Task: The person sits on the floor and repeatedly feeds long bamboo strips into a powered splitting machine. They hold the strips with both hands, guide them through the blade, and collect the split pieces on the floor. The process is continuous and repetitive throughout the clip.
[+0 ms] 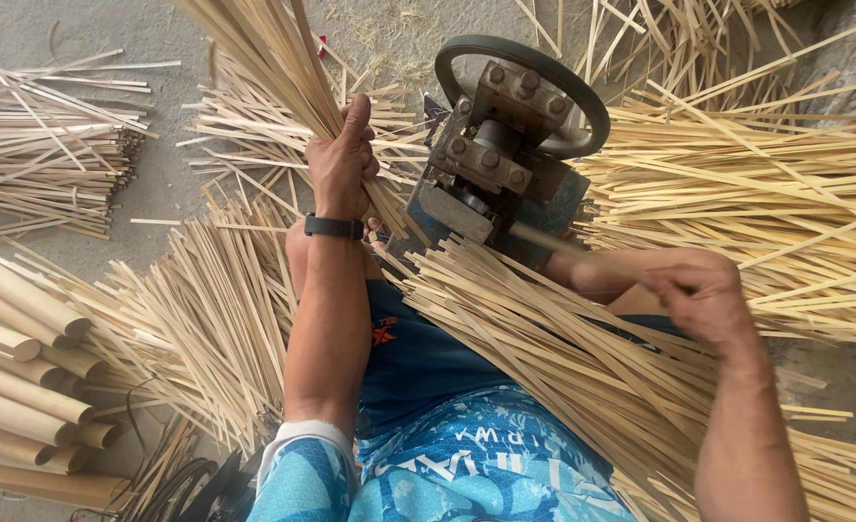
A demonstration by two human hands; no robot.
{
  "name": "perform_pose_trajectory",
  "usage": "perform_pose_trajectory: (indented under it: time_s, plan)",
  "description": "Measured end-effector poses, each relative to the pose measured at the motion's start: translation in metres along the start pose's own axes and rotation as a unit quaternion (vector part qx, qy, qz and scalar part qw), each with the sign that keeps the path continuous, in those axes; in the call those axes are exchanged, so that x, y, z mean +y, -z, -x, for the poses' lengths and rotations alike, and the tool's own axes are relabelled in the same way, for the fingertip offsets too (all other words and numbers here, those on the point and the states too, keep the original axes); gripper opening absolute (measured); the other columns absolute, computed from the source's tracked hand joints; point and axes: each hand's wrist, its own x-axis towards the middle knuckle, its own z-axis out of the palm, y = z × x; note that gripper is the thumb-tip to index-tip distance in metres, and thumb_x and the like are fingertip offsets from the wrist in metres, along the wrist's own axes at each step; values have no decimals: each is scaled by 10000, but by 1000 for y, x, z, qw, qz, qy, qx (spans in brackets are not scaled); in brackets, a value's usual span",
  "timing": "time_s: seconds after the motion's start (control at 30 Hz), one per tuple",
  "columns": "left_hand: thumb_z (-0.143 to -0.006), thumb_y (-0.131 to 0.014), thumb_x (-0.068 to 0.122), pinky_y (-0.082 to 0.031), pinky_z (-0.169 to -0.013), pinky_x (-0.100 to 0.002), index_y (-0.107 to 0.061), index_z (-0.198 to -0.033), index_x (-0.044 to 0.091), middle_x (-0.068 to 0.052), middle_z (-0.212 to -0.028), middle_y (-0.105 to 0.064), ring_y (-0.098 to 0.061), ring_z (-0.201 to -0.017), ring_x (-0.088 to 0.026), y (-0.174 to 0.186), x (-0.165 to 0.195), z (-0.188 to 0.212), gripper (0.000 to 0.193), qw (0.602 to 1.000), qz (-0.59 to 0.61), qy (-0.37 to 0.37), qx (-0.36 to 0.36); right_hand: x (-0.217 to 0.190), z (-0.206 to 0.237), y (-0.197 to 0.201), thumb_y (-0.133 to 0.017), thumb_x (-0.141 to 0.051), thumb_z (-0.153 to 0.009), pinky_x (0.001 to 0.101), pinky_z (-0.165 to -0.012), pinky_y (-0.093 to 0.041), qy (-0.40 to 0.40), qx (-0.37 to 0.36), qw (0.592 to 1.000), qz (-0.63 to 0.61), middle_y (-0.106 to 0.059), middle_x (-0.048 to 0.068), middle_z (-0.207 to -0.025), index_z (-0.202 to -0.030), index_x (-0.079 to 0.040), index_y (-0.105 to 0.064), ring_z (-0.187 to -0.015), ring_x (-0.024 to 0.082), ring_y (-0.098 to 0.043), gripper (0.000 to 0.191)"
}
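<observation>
I read the left hand point(341, 159) as clenched around a bundle of pale split bamboo strips point(273, 58), whose long axis runs up and away to the left. The right hand point(704, 290) pinches a single thin pale bamboo strip point(544, 239); that strip lies nearly level, pointing left into the grey metal splitting machine with a dark round wheel point(505, 145). The machine sits between the hands, nearer the right one. Loose strips lie across the lap, in blue patterned shorts point(467, 454). Round bamboo poles point(22, 377) lie far left.
</observation>
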Motion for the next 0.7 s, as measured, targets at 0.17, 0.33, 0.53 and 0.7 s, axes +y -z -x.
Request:
perform_pose_trajectory:
  time_s: [0.17, 0.33, 0.53, 0.7]
  plan:
    - [-869, -839, 304, -350, -368, -204, -685, -1109, 0, 6, -702, -575, -446, -465, -39, -4, -2, 4, 417, 1000, 0, 12, 2, 13, -11, 3, -810, -280, -964, 323, -571, -488, 48, 98, 946, 306, -680, 60, -744, -1078, -153, -823, -642, 150, -615, 171]
    - [-866, -837, 326, -373, -381, -203, -710, -1158, -30, 10, -750, -611, -447, -479, -34, -4, -8, 6, 477, 999, -31, -25, -35, 4, -39, -41, -826, -294, -940, 330, -527, -492, 172, 145, 905, 362, -655, 67, -740, -1094, -143, -823, -628, 158, -607, 215]
    - [-820, -860, 379, -432, -387, -204, -717, -1192, -47, -34, -786, -656, -483, -473, -41, -8, -6, 6, 584, 996, -70, -36, -34, -14, -53, -66, -749, -255, -1012, 353, -532, -516, 69, 40, 935, 346, -708, 80, -764, -1261, -154, -763, -586, 226, -643, 269]
    - [-797, -853, 400, -458, -378, -191, -713, -1168, -51, -48, -830, -703, -516, -475, -34, -9, -3, 6, 601, 997, -75, -27, -20, -3, -35, -55, -731, -221, -950, 371, -742, -565, -51, -18, 971, 232, -761, 159, -969, -1295, -60, -670, -808, 242, -716, 386]
